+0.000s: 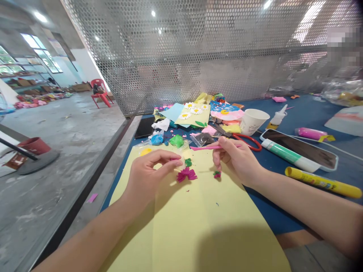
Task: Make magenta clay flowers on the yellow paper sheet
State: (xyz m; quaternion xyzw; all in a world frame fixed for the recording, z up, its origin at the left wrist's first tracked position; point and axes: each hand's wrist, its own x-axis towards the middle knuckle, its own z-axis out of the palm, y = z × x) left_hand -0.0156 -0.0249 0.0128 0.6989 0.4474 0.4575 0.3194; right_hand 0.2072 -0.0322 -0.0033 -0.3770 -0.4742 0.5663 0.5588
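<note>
Left hand (150, 173) up at sheet's 12 o'clock, pinching tiny magenta scrap (176, 159), barely made out. Magenta clay flower (186, 174) just below, green clay bit (188, 162) just above it, both on yellow card sheet (181, 234). Right hand (235, 160) pinching pink modelling tool (208, 147), small magenta-green clay piece (217, 174) just beside. Risks: soft clay sticking to skin, scrap tearing; tool tip denting flower. Red-handled scissors (246, 141) at 1 o'clock: careless reach could knock them.
</note>
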